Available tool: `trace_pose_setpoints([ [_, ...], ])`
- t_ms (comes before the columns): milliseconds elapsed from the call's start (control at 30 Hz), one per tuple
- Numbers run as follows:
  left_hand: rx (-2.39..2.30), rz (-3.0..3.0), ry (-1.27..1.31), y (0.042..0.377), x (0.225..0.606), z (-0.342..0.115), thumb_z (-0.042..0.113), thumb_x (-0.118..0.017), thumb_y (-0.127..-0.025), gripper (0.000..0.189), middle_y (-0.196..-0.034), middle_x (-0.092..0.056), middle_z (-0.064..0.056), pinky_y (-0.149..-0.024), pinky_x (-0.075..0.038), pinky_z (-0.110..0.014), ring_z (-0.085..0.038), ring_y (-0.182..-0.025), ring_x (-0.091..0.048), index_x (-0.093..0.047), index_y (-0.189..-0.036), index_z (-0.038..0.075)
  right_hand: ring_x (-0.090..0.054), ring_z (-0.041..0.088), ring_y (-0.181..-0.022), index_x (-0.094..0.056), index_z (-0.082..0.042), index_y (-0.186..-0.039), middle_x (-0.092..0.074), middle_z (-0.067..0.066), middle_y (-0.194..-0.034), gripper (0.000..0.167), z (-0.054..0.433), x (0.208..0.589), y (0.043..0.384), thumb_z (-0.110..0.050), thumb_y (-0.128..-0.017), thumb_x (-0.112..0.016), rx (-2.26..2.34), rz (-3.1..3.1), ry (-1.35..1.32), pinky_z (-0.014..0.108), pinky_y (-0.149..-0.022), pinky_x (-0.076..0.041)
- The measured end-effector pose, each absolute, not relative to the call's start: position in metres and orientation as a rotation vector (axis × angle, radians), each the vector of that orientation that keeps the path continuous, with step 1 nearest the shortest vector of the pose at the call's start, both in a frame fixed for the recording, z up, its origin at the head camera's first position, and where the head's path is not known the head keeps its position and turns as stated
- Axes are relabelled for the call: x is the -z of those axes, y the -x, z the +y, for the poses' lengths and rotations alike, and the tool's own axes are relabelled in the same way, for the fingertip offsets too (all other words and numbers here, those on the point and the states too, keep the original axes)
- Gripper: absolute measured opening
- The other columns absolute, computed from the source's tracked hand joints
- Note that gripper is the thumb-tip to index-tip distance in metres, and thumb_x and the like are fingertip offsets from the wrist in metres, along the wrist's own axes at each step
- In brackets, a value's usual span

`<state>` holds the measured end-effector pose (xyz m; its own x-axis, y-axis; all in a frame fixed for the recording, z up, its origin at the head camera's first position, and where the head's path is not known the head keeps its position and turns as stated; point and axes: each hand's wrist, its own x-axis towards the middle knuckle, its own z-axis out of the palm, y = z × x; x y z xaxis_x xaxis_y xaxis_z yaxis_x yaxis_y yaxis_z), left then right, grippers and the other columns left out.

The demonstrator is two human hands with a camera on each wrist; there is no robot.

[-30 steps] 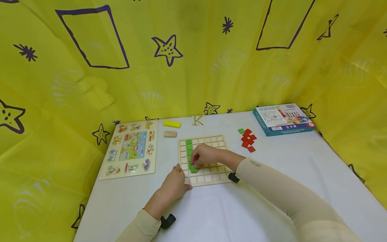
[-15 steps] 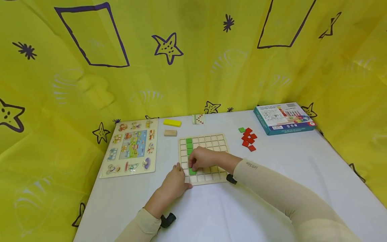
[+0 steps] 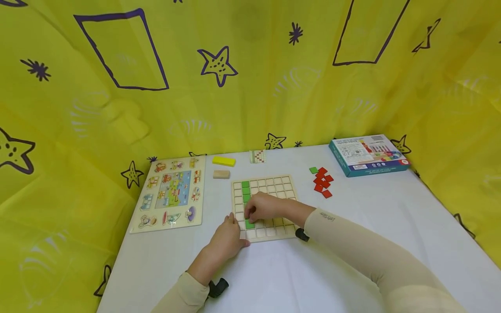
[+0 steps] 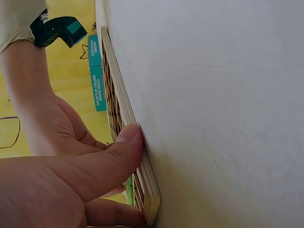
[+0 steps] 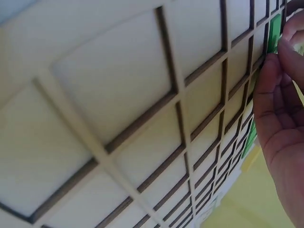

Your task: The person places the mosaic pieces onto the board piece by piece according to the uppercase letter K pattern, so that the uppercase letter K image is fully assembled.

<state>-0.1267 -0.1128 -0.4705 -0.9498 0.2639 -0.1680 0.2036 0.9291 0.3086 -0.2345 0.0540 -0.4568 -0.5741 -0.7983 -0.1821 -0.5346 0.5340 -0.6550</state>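
Observation:
A wooden grid board (image 3: 291, 232) lies on the table, with several green tiles (image 3: 245, 191) in one column. My left hand (image 3: 225, 237) grips its near left corner, thumb on the front edge and fingers along the left side. In the left wrist view, the thumb presses the board's rim (image 4: 151, 180). My right hand (image 3: 264, 205) is over the column with curled fingers, pinching at the edge of a green tile (image 5: 274, 33) that stands slightly proud of the grid in the right wrist view. The hand hides the squares beneath it.
A picture puzzle board (image 3: 168, 191) lies at the left. Behind the grid are a yellow block (image 3: 224, 161), a plain wooden block (image 3: 221, 174) and a patterned card (image 3: 257, 156). Right of it lie loose red tiles (image 3: 322, 182), one green tile (image 3: 314, 170) and a box (image 3: 369, 154).
The green tile at the near end of the column was tilted at the right fingertips and now lies flatter in the grid. The right hand has shifted slightly left; the left hand stays put.

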Motion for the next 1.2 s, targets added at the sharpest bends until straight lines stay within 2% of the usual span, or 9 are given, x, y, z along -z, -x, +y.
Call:
trace_pose_setpoints([
  [133, -0.433, 2.881, -0.347, 0.126, 0.471, -0.112, 0.034, -0.083, -0.084, 0.085, -0.146, -0.040, -0.038, -0.104, -0.046, -0.048, -0.048, -0.134, -0.045, -0.047, -0.134, -0.024, -0.061, 0.007, -0.079, -0.078, -0.008, -0.098, -0.072, -0.006, -0.087, 0.008, 0.065, 0.453, 0.243, -0.007, -0.091, -0.075, 0.863, 2.343, 1.012, 0.023, -0.074, -0.053],
  [467, -0.417, 2.873, -0.320, 0.125, 0.470, -0.110, 0.034, -0.082, -0.084, 0.084, -0.148, -0.039, -0.037, -0.106, -0.044, -0.048, -0.048, -0.136, -0.043, -0.046, -0.135, -0.023, -0.062, 0.013, -0.084, -0.078, -0.005, -0.101, -0.073, -0.001, -0.094, 0.010, 0.104, 0.439, 0.272, -0.006, -0.092, -0.073, 0.900, 2.557, 0.914, 0.029, -0.075, -0.053],
  [633, -0.405, 2.881, -0.326, 0.125, 0.469, -0.110, 0.034, -0.082, -0.084, 0.085, -0.147, -0.039, -0.037, -0.106, -0.044, -0.048, -0.048, -0.135, -0.043, -0.046, -0.135, -0.023, -0.063, 0.021, -0.091, -0.076, -0.003, -0.104, -0.072, 0.004, -0.099, 0.013, 0.128, 0.436, 0.285, -0.007, -0.093, -0.071, 0.917, 2.633, 0.763, 0.036, -0.080, -0.053],
  [867, -0.399, 2.883, -0.329, 0.126, 0.470, -0.110, 0.034, -0.083, -0.084, 0.085, -0.147, -0.040, -0.037, -0.106, -0.044, -0.048, -0.047, -0.135, -0.044, -0.046, -0.135, -0.023, -0.061, 0.031, -0.101, -0.074, -0.001, -0.110, -0.070, 0.013, -0.109, 0.018, 0.168, 0.437, 0.306, -0.006, -0.093, -0.070, 0.884, 2.746, 0.577, 0.044, -0.087, -0.051],
  [1200, -0.401, 2.883, -0.329, 0.125, 0.470, -0.109, 0.034, -0.083, -0.083, 0.084, -0.147, -0.040, -0.037, -0.105, -0.045, -0.048, -0.047, -0.135, -0.044, -0.047, -0.134, -0.023, -0.056, 0.035, -0.106, -0.071, 0.001, -0.118, -0.066, 0.020, -0.119, 0.024, 0.217, 0.449, 0.325, -0.005, -0.095, -0.066, 0.788, 2.830, 0.403, 0.048, -0.093, -0.049],
])
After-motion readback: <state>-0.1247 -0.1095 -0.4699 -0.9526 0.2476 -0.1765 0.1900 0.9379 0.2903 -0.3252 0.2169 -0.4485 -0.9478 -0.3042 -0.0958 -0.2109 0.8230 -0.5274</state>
